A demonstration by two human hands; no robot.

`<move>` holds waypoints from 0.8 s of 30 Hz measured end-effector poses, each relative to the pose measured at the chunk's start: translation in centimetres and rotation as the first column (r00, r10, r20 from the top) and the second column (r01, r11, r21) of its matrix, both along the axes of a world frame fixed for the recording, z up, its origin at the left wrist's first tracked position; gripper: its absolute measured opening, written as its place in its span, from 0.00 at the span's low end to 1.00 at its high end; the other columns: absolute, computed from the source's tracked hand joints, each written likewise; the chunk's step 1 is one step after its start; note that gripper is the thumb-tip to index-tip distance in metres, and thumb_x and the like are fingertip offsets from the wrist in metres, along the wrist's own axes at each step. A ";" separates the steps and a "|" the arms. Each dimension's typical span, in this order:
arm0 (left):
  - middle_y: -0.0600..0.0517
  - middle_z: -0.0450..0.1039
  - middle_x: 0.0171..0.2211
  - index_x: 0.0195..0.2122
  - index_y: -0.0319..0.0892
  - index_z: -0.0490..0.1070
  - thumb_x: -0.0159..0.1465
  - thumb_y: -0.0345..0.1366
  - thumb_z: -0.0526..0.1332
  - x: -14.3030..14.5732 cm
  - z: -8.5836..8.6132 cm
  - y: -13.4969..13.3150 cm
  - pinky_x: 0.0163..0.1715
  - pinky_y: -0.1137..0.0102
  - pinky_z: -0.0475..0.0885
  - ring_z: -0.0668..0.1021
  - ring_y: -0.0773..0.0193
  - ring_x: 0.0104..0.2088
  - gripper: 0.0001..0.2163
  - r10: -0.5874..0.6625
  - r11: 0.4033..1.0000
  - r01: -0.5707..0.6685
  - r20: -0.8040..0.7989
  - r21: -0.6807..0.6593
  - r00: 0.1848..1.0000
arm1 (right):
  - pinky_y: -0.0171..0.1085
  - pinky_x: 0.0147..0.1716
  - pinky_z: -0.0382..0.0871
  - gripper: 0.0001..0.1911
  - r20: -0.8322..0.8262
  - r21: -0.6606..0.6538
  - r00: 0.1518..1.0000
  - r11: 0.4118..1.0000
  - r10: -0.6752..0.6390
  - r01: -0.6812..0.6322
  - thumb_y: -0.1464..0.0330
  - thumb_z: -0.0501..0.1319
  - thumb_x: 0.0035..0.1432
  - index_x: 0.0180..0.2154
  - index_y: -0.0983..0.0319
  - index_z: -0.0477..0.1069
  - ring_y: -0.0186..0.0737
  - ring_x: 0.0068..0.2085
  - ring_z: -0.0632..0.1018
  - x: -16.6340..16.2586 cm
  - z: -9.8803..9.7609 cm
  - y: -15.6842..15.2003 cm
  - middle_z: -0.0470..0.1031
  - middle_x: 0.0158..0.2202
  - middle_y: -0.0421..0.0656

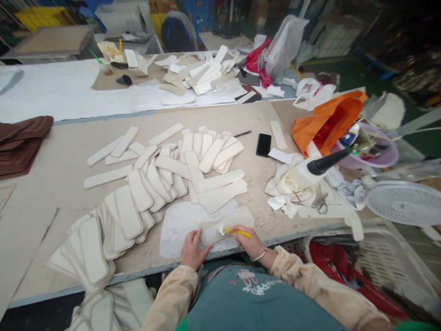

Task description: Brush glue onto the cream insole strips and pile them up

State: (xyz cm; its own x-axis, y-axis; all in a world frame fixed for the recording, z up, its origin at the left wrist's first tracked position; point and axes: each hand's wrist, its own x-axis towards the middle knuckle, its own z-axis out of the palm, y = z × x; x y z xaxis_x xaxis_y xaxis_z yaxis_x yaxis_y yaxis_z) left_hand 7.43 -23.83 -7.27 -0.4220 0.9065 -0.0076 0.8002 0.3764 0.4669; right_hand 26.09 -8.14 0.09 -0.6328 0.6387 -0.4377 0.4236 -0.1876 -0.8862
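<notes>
A pale, long strip [223, 224] with rounded ends lies on a whitish sheet [175, 225] at the table's near edge. My left hand [193, 249] holds the strip's left end, thumb and fingertips at its edge. In my right hand [250, 241] is a small brush [237, 231] with a yellow handle, gripped between thumb and fingers. White paste clings to the bristles, which touch the strip's upper face. Just beyond, more pale strips [206, 151] lie fanned and overlapping, running down to the left [89, 248].
Brown stacked pieces [24, 145] sit at the far left. On the right are a phone [263, 145], a white bottle with a black nozzle [299, 177], crumpled tissue [284, 204], an orange bag [327, 119], a purple basin [379, 151] and a fan [404, 202].
</notes>
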 end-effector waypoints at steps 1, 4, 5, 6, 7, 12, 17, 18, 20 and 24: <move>0.44 0.64 0.46 0.54 0.43 0.59 0.52 0.48 0.61 0.0 0.0 0.0 0.45 0.62 0.68 0.69 0.55 0.47 0.29 0.003 1.000 -0.003 -0.003 -0.002 1.000 | 0.27 0.15 0.58 0.12 -0.014 -0.063 1.000 0.998 0.004 -0.005 0.69 0.53 0.53 0.37 0.61 0.72 0.28 0.15 0.64 -0.3 -0.2 -0.2 0.61 0.14 0.32; 0.45 0.64 0.45 0.53 0.42 0.60 0.52 0.48 0.61 0.1 0.1 0.1 0.45 0.63 0.69 0.70 0.56 0.46 0.29 0.011 1.000 -0.011 -0.021 -0.003 1.000 | 0.27 0.14 0.58 0.12 -0.040 -0.186 0.999 0.982 0.018 -0.025 0.70 0.53 0.51 0.37 0.61 0.71 0.27 0.14 0.63 -1.6 -1.1 -1.0 0.62 0.14 0.32; 0.45 0.64 0.45 0.53 0.42 0.60 0.51 0.48 0.61 0.1 0.1 0.1 0.44 0.64 0.69 0.70 0.56 0.46 0.29 0.010 1.000 -0.010 -0.027 -0.001 1.000 | 0.26 0.13 0.58 0.12 -0.035 -0.198 0.999 0.980 0.012 -0.019 0.70 0.53 0.50 0.37 0.61 0.71 0.27 0.14 0.63 -2.0 -1.4 -1.2 0.62 0.14 0.32; 0.45 0.64 0.45 0.53 0.42 0.60 0.52 0.48 0.61 0.1 0.1 0.1 0.44 0.64 0.69 0.70 0.57 0.46 0.29 0.007 1.000 -0.007 -0.031 0.001 0.999 | 0.26 0.13 0.58 0.12 -0.027 -0.197 1.000 0.980 0.003 -0.008 0.70 0.53 0.50 0.36 0.61 0.72 0.27 0.14 0.63 -2.2 -1.6 -1.2 0.62 0.14 0.32; 0.45 0.64 0.45 0.53 0.42 0.60 0.52 0.48 0.61 0.1 0.1 0.2 0.44 0.64 0.69 0.70 0.57 0.46 0.29 0.003 1.000 -0.003 -0.034 0.004 0.999 | 0.26 0.13 0.58 0.12 -0.015 -0.185 1.000 0.983 -0.013 0.010 0.70 0.53 0.50 0.36 0.61 0.72 0.27 0.14 0.63 -2.2 -1.7 -1.1 0.62 0.14 0.32; 0.44 0.64 0.45 0.54 0.41 0.60 0.53 0.48 0.59 0.0 0.1 0.2 0.45 0.63 0.69 0.70 0.56 0.46 0.29 -0.013 1.000 0.013 -0.039 0.007 0.999 | 0.26 0.13 0.59 0.13 0.066 -0.076 0.987 0.986 -0.144 0.149 0.68 0.53 0.50 0.36 0.63 0.72 0.27 0.14 0.62 0.7 -1.2 1.7 0.61 0.14 0.32; 0.45 0.64 0.45 0.54 0.44 0.60 0.53 0.49 0.59 0.0 0.0 0.2 0.44 0.62 0.69 0.70 0.56 0.46 0.28 0.003 1.000 -0.003 -0.032 -0.002 0.999 | 0.29 0.15 0.59 0.14 0.100 0.125 0.958 0.958 -0.270 0.257 0.64 0.53 0.51 0.36 0.63 0.71 0.29 0.16 0.63 4.9 0.0 4.5 0.60 0.15 0.32; 0.45 0.64 0.45 0.54 0.43 0.60 0.53 0.49 0.59 0.0 0.0 0.2 0.44 0.62 0.69 0.70 0.56 0.46 0.29 0.005 1.000 -0.005 -0.030 -0.009 1.000 | 0.29 0.16 0.59 0.14 0.098 0.162 0.955 0.951 -0.280 0.262 0.63 0.53 0.52 0.36 0.63 0.71 0.30 0.17 0.64 5.4 0.3 4.7 0.60 0.15 0.33; 0.45 0.64 0.45 0.54 0.42 0.60 0.53 0.49 0.59 0.0 0.1 0.3 0.44 0.63 0.69 0.70 0.56 0.46 0.29 0.004 1.000 -0.004 -0.028 -0.020 1.000 | 0.30 0.18 0.60 0.14 0.078 0.187 0.963 0.952 -0.260 0.242 0.63 0.53 0.52 0.37 0.63 0.72 0.31 0.17 0.64 5.7 0.7 4.3 0.61 0.15 0.33; 0.45 0.64 0.45 0.54 0.44 0.60 0.53 0.48 0.59 0.0 0.0 0.3 0.45 0.63 0.69 0.70 0.56 0.46 0.28 -0.008 1.000 0.008 -0.031 0.000 0.999 | 0.29 0.18 0.60 0.13 -0.006 0.031 0.998 0.998 -0.060 0.060 0.67 0.53 0.52 0.38 0.61 0.72 0.30 0.17 0.65 3.9 0.5 1.7 0.62 0.15 0.33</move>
State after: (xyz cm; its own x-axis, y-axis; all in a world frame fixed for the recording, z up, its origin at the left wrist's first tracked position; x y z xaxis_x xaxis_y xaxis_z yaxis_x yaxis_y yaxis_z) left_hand 7.46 -23.57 -7.26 -0.4148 0.9099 0.0051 0.8172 0.3701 0.4419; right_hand 29.96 -6.42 0.56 -0.5954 0.6888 -0.4135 0.4076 -0.1845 -0.8943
